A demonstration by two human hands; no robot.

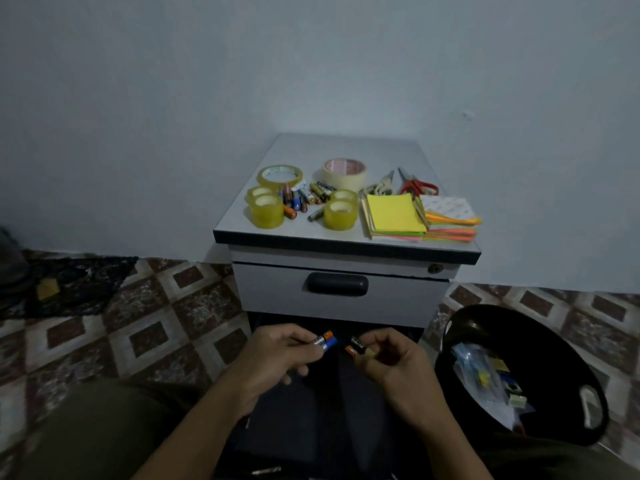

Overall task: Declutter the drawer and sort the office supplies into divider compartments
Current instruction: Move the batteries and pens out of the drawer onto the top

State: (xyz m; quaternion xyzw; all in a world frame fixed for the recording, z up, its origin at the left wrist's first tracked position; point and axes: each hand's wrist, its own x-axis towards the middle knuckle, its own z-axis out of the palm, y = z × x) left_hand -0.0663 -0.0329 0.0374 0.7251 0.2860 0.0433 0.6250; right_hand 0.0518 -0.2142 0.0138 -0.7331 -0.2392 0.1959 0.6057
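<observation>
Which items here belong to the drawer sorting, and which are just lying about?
Job: blue-tipped batteries in left hand, black batteries in right hand, battery pile, tape rolls, scissors, sticky notes on the cabinet top, open drawer, black bin.
Lying about: dark cloth on the floor, yellow scrap on it.

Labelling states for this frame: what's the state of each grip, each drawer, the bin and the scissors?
left hand grip: holds orange and blue batteries.
right hand grip: pinches black batteries.
upper drawer: closed.
lower drawer: pulled open.
black bin: partly filled with scraps.
red scissors: blades shut, lying flat on cabinet top.
</observation>
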